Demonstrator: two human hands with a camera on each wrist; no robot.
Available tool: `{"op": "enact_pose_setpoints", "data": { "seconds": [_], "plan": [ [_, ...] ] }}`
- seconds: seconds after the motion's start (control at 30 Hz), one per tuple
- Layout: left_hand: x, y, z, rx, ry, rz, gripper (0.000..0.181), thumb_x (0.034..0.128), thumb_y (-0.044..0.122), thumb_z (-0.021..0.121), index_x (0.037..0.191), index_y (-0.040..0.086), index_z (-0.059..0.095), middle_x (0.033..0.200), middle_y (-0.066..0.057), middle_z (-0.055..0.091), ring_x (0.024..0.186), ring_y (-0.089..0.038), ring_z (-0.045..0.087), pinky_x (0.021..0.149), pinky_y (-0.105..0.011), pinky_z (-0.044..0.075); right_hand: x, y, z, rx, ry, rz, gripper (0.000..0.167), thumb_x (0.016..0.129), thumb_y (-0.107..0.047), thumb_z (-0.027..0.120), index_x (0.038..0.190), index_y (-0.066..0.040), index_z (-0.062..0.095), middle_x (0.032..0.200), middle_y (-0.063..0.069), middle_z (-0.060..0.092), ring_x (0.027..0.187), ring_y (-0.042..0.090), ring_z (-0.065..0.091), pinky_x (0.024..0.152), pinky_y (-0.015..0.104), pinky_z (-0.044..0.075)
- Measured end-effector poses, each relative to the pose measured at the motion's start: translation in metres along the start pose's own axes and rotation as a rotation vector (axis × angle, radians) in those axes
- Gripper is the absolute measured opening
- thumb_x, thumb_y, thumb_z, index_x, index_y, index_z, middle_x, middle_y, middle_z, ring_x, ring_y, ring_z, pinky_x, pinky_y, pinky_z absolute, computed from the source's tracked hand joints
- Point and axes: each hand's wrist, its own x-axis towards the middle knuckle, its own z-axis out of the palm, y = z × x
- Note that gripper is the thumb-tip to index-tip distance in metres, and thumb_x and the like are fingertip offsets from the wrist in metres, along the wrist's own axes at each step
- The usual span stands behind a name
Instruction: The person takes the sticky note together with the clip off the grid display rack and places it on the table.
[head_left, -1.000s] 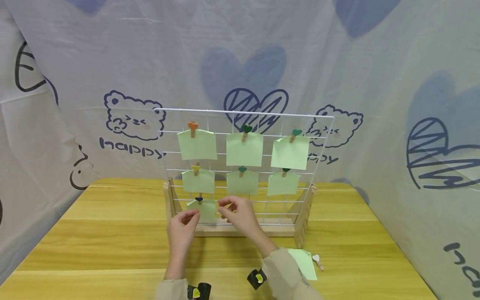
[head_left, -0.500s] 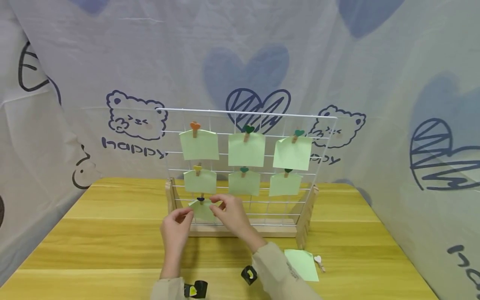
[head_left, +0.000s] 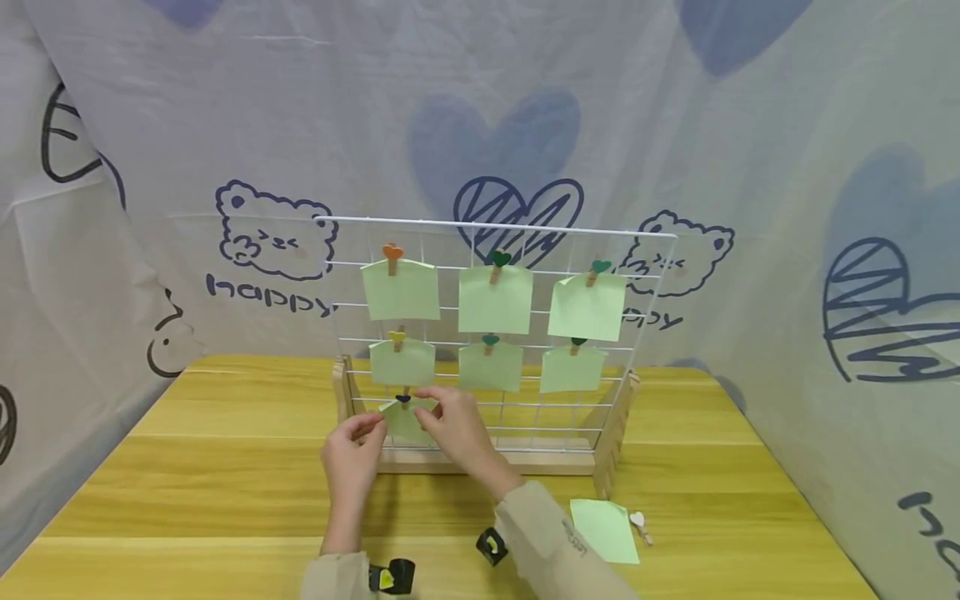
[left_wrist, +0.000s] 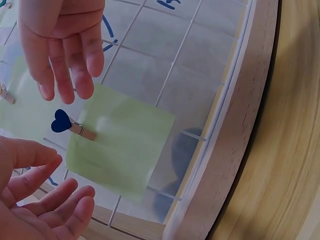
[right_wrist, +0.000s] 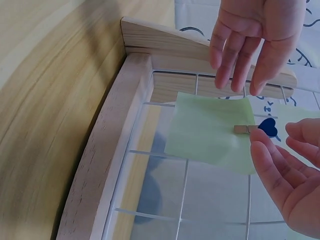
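Note:
A light green sticky note (head_left: 407, 423) hangs low on the white wire grid (head_left: 491, 223). A small wooden clothespin with a dark blue heart (left_wrist: 61, 121) fastens its top edge. My left hand (head_left: 352, 458) is beside the note's left corner, thumb and fingers relaxed. On the other side my right hand (head_left: 457, 427) has its fingertips by the right corner, near the clothespin. Both wrist views show loosely bent fingers with no firm pinch on the paper; whether fingertips touch it I cannot tell.
Two rows of green notes (head_left: 495, 300) hang above on heart clothespins. A wooden stand (head_left: 487, 463) holds the grid on the wooden table (head_left: 225, 500). At front right lie a loose green note (head_left: 606, 531) and a clothespin with a white heart (head_left: 641, 527). A patterned cloth (head_left: 345, 108) hangs behind.
My right hand has moved left toward the low note and its clothespin, while the left has shifted slightly left. The note stays clipped on the grid.

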Motion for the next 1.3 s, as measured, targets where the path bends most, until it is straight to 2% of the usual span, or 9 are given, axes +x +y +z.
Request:
{"op": "enact_pose_setpoints", "data": {
  "seconds": [0.17, 0.37, 0.43, 0.7, 0.9, 1.13, 1.3],
  "plan": [
    [0.001, -0.003, 0.003, -0.034, -0.004, 0.023, 0.013, 0.0773, -0.002, 0.060, 0.087, -0.009, 0.065, 0.098, -0.022, 0.062, 0.085, -0.031, 0.062, 0.065, -0.016, 0.045, 0.001, 0.002, 0.003, -0.032, 0.013, -0.028, 0.022, 0.082, 0.000, 0.060, 0.103, 0.005, 0.062, 0.094, 0.017, 0.064, 0.048, 0.006, 0.049, 0.038, 0.012, 0.036],
    [0.001, -0.003, 0.005, -0.076, -0.004, 0.049, 0.012, 0.0779, -0.004, 0.059, 0.088, -0.011, 0.063, 0.100, -0.024, 0.061, 0.087, -0.033, 0.061, 0.073, -0.036, 0.050, 0.002, 0.003, 0.006, -0.066, 0.034, -0.054, 0.023, 0.081, 0.001, 0.060, 0.104, 0.005, 0.061, 0.097, 0.017, 0.064, 0.048, 0.004, 0.047, 0.040, 0.012, 0.037],
    [0.001, -0.003, 0.005, -0.082, -0.001, 0.058, 0.012, 0.0779, -0.005, 0.059, 0.087, -0.011, 0.063, 0.100, -0.024, 0.061, 0.087, -0.033, 0.061, 0.073, -0.039, 0.050, 0.002, 0.003, 0.008, -0.066, 0.036, -0.052, 0.025, 0.081, 0.001, 0.060, 0.105, 0.005, 0.061, 0.094, 0.018, 0.064, 0.046, 0.002, 0.045, 0.039, 0.012, 0.036],
    [0.002, -0.003, 0.005, -0.073, 0.008, 0.075, 0.011, 0.0779, -0.005, 0.060, 0.087, -0.010, 0.064, 0.100, -0.023, 0.061, 0.086, -0.032, 0.062, 0.068, -0.023, 0.049, 0.004, 0.002, 0.014, -0.090, 0.035, -0.044, 0.029, 0.081, 0.001, 0.061, 0.110, 0.005, 0.059, 0.093, 0.016, 0.065, 0.045, 0.002, 0.047, 0.038, 0.009, 0.034],
    [0.003, -0.003, 0.006, -0.077, 0.006, 0.071, 0.011, 0.0784, -0.005, 0.060, 0.087, -0.010, 0.064, 0.100, -0.023, 0.061, 0.085, -0.033, 0.062, 0.071, -0.036, 0.050, 0.005, 0.001, 0.016, -0.107, 0.046, -0.036, 0.029, 0.081, 0.000, 0.061, 0.109, 0.004, 0.060, 0.092, 0.015, 0.065, 0.045, 0.002, 0.048, 0.038, 0.011, 0.036],
    [0.004, -0.003, 0.007, -0.070, -0.004, 0.056, 0.011, 0.0790, -0.003, 0.060, 0.088, -0.009, 0.064, 0.099, -0.022, 0.062, 0.084, -0.032, 0.062, 0.069, -0.030, 0.051, 0.008, 0.000, 0.016, -0.130, 0.060, -0.052, 0.026, 0.080, 0.000, 0.062, 0.106, 0.005, 0.061, 0.094, 0.015, 0.065, 0.048, 0.003, 0.050, 0.041, 0.011, 0.038],
    [0.005, -0.004, 0.007, -0.068, 0.002, 0.053, 0.011, 0.0795, -0.003, 0.060, 0.088, -0.010, 0.064, 0.096, -0.022, 0.062, 0.087, -0.032, 0.060, 0.075, -0.038, 0.049, 0.009, 0.000, 0.017, -0.153, 0.071, -0.061, 0.024, 0.080, -0.001, 0.063, 0.103, 0.005, 0.063, 0.096, 0.015, 0.065, 0.051, 0.005, 0.052, 0.043, 0.011, 0.038]
  ]
}}
